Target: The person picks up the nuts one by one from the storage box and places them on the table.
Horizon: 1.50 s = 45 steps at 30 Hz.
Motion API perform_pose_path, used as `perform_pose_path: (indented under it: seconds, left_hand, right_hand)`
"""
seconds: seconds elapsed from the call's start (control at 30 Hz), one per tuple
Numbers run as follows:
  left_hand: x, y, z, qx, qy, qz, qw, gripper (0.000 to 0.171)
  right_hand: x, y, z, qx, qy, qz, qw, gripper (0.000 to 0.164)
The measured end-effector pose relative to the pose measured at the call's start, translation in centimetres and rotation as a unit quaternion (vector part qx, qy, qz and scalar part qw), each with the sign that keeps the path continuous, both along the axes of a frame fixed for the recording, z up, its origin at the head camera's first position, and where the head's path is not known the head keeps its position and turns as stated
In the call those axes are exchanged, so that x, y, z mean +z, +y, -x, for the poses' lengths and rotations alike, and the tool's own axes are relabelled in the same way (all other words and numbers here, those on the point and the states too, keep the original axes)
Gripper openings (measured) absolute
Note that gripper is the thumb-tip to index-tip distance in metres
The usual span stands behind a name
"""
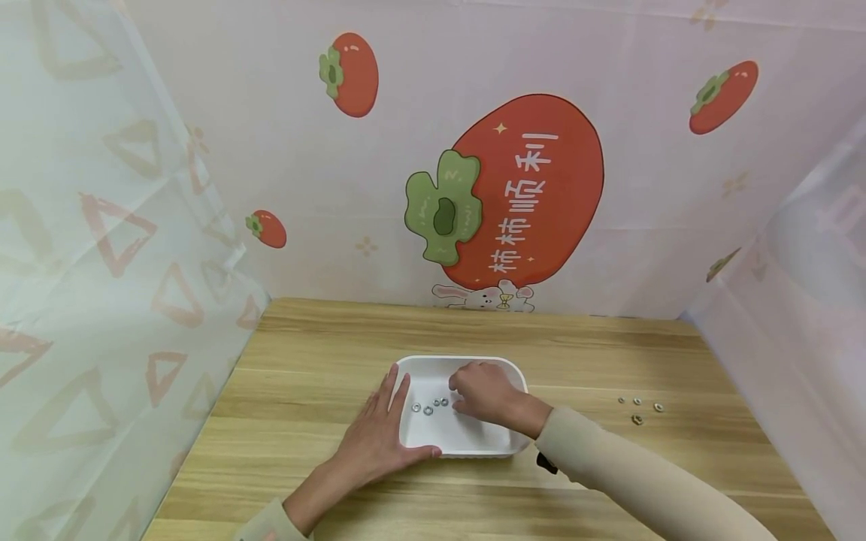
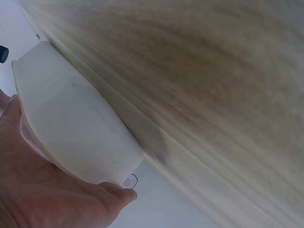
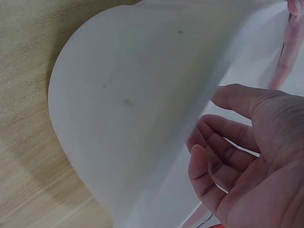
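Wood-grain table (image 1: 318,346) bears white rect. tray (image 1: 473,439). L hand (image 1: 375,439) spread wide at its L end, touching rim. R hand (image 1: 487,391) curled inside; can't tell if holding anything. 4 metal nuts (image 1: 428,411) in tray btwn hands; 4 loose nuts (image 1: 637,420) on table, R of tray. R-wrist cam shows R palm, hidden from head cam.

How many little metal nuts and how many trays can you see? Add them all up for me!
Metal nuts: 8 (4 in the tray, 4 on the wooden table)
White tray: 1
Total: 9

The right hand might be hiding more nuts.
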<state>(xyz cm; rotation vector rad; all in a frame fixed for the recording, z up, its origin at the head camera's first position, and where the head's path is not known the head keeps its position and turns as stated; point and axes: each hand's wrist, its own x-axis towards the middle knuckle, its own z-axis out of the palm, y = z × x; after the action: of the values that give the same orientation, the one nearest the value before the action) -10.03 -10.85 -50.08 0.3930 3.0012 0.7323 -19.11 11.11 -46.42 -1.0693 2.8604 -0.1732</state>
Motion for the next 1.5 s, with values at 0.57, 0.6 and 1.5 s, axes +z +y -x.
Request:
perform_pose_path:
  seconds: [0.57,0.6,1.5]
  left_hand:
    - [0.0,-0.1,-0.3,-0.009,0.02,0.004,0.9998,0.131]
    - [0.0,-0.1,-0.2,-0.009,0.019,0.002,0.9998,0.131]
    - [0.2,-0.2,0.0,-0.01,0.005,-0.004,0.9999,0.132]
  right_hand:
    - [-1.4,-1.2,-0.1,0.005,0.007,0.011,1.0,0.02]
    - [-1.4,-1.2,-0.1,0.003,0.007,0.011,1.0,0.019]
    - [-2.3,-2.1,-0.3,-0.019,-0.001,0.035,0.999,0.034]
